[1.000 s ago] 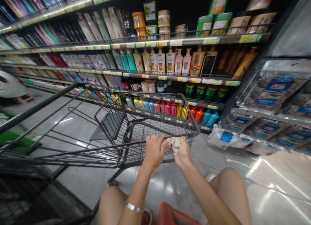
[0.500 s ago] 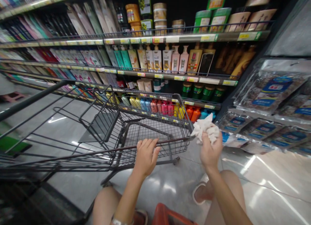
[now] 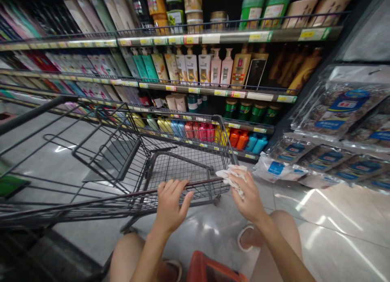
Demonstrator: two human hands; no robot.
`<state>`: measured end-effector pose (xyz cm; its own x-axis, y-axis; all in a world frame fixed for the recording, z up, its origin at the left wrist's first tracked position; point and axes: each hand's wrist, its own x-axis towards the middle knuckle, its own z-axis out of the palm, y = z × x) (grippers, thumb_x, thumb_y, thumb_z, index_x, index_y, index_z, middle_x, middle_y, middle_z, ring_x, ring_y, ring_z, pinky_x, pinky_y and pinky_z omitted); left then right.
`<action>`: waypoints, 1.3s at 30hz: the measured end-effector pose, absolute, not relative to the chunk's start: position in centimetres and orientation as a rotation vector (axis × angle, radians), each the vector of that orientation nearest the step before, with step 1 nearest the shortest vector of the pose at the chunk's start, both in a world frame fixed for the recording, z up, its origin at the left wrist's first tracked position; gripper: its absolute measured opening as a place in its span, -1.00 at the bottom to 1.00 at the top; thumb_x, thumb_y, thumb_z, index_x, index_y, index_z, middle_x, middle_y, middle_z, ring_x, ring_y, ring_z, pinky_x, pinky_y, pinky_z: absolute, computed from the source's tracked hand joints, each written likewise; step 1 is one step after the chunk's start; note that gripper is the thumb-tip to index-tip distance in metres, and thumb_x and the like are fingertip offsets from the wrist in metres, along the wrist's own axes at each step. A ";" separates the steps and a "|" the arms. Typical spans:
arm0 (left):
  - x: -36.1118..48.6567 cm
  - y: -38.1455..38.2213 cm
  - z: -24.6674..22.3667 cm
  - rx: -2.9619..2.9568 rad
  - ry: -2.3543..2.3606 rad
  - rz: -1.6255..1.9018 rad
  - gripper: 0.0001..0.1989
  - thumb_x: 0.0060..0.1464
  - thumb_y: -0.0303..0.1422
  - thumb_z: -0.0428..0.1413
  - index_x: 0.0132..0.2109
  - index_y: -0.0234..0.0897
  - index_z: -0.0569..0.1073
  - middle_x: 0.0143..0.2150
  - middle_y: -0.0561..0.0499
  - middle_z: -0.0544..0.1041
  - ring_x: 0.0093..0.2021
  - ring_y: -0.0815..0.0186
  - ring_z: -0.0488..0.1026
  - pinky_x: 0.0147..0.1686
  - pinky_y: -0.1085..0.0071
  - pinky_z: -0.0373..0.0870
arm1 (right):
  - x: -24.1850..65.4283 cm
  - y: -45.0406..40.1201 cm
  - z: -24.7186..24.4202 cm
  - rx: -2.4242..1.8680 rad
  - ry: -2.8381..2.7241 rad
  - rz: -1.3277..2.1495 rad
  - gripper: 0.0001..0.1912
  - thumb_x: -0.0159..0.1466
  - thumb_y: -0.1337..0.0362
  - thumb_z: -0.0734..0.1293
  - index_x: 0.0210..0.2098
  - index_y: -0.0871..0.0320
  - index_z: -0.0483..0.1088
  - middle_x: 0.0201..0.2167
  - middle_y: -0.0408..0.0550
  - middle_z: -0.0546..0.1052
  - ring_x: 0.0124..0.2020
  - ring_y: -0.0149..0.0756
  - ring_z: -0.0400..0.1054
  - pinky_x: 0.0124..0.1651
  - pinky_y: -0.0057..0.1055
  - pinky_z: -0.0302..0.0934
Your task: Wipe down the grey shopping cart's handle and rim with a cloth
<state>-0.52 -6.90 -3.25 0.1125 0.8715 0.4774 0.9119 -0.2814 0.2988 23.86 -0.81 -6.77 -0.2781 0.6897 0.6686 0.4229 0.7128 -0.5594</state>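
A dark metal shopping cart stands in front of me, its basket stretching from the left edge to the middle. My left hand has its fingers hooked over the cart's near top rail, thumb raised beside it. Farther right, my right hand grips a crumpled white cloth and presses it at the cart's right end corner, where the rail ends. The fingers partly cover the cloth.
Shelves of bottles and jars run behind the cart. Bagged goods hang at the right. An orange-red object sits between my knees, and something green lies at the left edge.
My right hand has moved left and down, bringing the cloth from beyond the cart's corner onto it. My left hand still holds the rail; the view has shifted slightly.
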 end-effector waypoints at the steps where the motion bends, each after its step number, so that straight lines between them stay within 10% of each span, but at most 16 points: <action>1: -0.6 -7.0 -3.3 -2.287 -1.827 -0.900 -0.78 0.20 -0.28 -0.04 -0.11 -0.28 0.39 -0.33 0.02 0.48 -0.28 0.27 0.33 -0.19 0.27 0.07 | 23.8 -0.8 -6.7 -0.863 -1.919 0.321 -0.58 0.17 0.49 0.21 -0.01 0.08 0.38 -0.05 0.08 0.42 0.04 -0.09 0.29 0.06 0.00 0.19; 15: -1.2 -8.0 -3.2 -2.263 -1.744 -0.948 -0.82 0.14 -0.34 -0.04 -0.15 -0.27 0.38 -0.37 0.03 0.46 -0.32 0.27 0.35 -0.24 0.27 0.08 | 25.0 9.1 -7.1 -0.916 -1.793 0.557 -0.80 0.10 0.42 0.20 -0.35 0.12 0.43 -0.33 -0.04 0.48 -0.24 -0.21 0.36 -0.13 -0.24 0.27; 39: -0.9 -7.7 -3.1 -2.203 -1.883 -0.892 -0.75 0.23 -0.34 -0.13 -0.23 -0.25 0.43 -0.35 0.00 0.52 -0.29 0.26 0.35 -0.21 0.26 0.07 | 19.7 -5.1 -7.1 -1.101 -1.596 0.355 -0.47 0.08 0.58 0.09 -0.09 0.08 0.44 -0.01 0.02 0.48 0.21 -0.13 0.19 0.27 0.21 -0.10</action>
